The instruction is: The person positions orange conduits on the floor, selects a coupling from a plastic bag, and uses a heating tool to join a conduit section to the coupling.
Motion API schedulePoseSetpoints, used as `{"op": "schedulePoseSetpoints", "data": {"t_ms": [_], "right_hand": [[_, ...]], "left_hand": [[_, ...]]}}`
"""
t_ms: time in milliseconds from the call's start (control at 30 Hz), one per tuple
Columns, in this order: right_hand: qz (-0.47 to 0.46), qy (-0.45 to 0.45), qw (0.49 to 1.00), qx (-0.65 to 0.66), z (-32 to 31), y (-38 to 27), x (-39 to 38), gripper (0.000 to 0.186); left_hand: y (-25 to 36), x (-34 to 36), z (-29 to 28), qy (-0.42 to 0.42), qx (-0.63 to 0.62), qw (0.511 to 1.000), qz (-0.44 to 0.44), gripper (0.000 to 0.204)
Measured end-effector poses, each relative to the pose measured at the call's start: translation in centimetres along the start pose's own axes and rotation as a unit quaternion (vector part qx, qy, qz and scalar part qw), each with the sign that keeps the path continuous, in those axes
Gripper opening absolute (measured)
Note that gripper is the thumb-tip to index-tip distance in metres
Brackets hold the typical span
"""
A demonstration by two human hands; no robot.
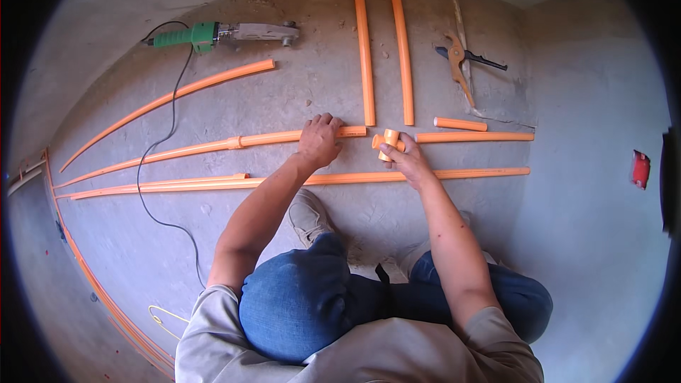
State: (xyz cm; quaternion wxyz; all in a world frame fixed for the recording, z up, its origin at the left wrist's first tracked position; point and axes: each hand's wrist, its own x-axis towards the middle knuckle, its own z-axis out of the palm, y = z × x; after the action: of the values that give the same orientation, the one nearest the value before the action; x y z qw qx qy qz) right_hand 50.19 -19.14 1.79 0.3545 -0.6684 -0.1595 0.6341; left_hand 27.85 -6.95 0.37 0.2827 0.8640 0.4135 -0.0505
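An orange cross fitting (391,137) with hollow sockets is held in the fingers of the right hand (411,162), just apart from the end of an orange pipe (352,132) that is grasped by the left hand (320,143) and enclosed, farther left, by an orange collar (235,143).
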Motion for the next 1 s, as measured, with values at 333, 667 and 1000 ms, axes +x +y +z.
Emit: {"op": "schedulePoseSetpoints", "data": {"t_ms": [333, 667, 1000], "right_hand": [[0.004, 0.015, 0.998, -0.058, -0.06, 0.73, 0.32, 0.069], [-0.007, 0.02, 0.999, -0.031, -0.53, 0.42, 0.25, 0.063], [-0.007, -0.002, 1.0, -0.024, -0.67, 0.63, 0.39, 0.06]], "left_hand": [[-0.13, 0.28, 0.19, -0.006, 0.009, 1.0, -0.001, 0.045], [-0.47, 0.37, 0.75, -0.027, 0.037, 0.999, 0.013, 0.039], [-0.61, 0.36, -0.11, -0.008, 0.009, 1.0, 0.009, 0.034]]}}
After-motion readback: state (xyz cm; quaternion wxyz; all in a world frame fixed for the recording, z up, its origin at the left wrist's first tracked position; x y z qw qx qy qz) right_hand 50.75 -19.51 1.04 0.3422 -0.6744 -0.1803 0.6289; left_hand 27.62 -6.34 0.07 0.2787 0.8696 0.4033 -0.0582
